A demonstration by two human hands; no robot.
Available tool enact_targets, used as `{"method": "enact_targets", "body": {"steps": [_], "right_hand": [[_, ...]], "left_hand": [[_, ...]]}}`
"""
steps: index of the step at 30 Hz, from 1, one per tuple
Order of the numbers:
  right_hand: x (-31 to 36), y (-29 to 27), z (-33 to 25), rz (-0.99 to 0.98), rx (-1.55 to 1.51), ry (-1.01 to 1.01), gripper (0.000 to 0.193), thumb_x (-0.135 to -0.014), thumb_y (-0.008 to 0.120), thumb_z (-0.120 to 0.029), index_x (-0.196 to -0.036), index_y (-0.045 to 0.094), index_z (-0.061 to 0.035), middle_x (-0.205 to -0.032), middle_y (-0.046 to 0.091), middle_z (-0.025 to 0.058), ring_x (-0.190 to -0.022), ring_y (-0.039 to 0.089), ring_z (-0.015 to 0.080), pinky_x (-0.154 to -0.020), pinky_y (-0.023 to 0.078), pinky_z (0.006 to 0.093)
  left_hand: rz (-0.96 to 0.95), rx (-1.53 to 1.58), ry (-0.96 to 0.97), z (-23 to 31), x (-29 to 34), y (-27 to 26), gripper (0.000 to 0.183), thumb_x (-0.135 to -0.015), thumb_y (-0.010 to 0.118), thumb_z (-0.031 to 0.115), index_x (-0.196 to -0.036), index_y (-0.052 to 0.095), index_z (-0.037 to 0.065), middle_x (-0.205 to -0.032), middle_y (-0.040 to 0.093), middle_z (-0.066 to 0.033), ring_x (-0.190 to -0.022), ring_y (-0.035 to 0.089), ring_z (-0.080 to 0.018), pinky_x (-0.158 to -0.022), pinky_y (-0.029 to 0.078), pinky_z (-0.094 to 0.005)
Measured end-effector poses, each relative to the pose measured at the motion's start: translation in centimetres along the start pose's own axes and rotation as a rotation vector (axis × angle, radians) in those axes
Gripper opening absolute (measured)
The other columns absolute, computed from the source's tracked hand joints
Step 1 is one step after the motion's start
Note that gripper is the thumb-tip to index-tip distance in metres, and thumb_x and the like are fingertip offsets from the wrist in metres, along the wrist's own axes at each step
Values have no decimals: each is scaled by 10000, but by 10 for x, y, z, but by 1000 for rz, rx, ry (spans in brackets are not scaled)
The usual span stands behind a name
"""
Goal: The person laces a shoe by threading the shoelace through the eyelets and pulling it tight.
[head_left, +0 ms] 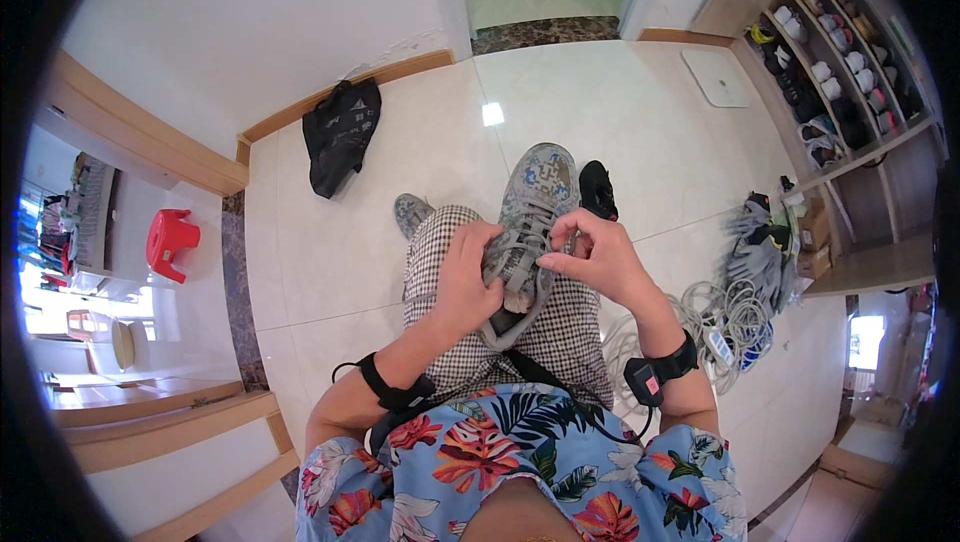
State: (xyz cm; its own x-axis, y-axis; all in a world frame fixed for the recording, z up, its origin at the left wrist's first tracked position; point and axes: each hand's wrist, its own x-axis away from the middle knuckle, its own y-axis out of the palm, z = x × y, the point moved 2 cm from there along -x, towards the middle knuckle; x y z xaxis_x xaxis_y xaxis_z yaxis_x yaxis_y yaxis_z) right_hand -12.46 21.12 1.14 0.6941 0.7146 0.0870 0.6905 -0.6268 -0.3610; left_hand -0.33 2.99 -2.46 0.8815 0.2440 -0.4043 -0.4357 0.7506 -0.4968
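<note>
From my remote seat I see the pale tiled floor [400, 287] meeting a white wall [270, 32], with an open rack [880, 147] at far right. A black bag [340, 137] slumps by the wall; a red stool [172, 245] sits farther left. Over the checked trousers [440, 272], the grey shoe [545, 174] aims its toe away from the wearer, long axis fore-and-aft, leaning slightly right. The left hand [462, 277] touches its left side; the right hand [605, 260] curls at the laces [520, 242]. I cannot tell whether either hand's fingers are clamped.
</note>
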Motion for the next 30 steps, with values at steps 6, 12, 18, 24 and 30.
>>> {"method": "enact_targets", "body": {"steps": [6,12,18,24,30], "right_hand": [[4,0,-4,-27,57,-27,351,-744,882,-152,-958,626,-43,-826,606,-4,-608,482,52,-551,412,232],[13,-3,0,-33,-5,-46,308,-741,874,-100,-934,640,-47,-820,600,-7,-593,461,54,-535,387,229],[20,-5,3,-30,-22,-108,294,-736,874,-57,-937,659,-68,-805,605,-74,-579,410,4,-515,334,200],[24,-5,7,-41,-29,-79,188,-767,845,-45,-872,690,-41,-758,624,-47,-616,462,9,-529,356,206],[28,-4,13,-143,-85,-161,167,-809,821,-98,-860,687,-14,-715,618,10,-629,539,58,-559,423,233]], "left_hand": [[70,18,57,0,7,1,528,-614,617,-89,-1117,517,34,-1150,559,-173,-1021,568,-336,-865,489,-392],[84,14,138,7,10,1,437,-604,629,-111,-994,493,35,-1124,576,-195,-975,590,-338,-851,501,-384],[119,29,220,11,8,0,425,-599,632,-126,-972,496,27,-1105,587,-203,-950,604,-341,-840,508,-379],[142,36,192,11,7,-2,430,-596,620,-119,-989,515,21,-1103,587,-197,-949,603,-332,-852,502,-370],[132,37,154,8,8,-1,446,-587,609,-113,-1005,525,19,-1113,591,-190,-961,598,-323,-867,494,-364]]}}
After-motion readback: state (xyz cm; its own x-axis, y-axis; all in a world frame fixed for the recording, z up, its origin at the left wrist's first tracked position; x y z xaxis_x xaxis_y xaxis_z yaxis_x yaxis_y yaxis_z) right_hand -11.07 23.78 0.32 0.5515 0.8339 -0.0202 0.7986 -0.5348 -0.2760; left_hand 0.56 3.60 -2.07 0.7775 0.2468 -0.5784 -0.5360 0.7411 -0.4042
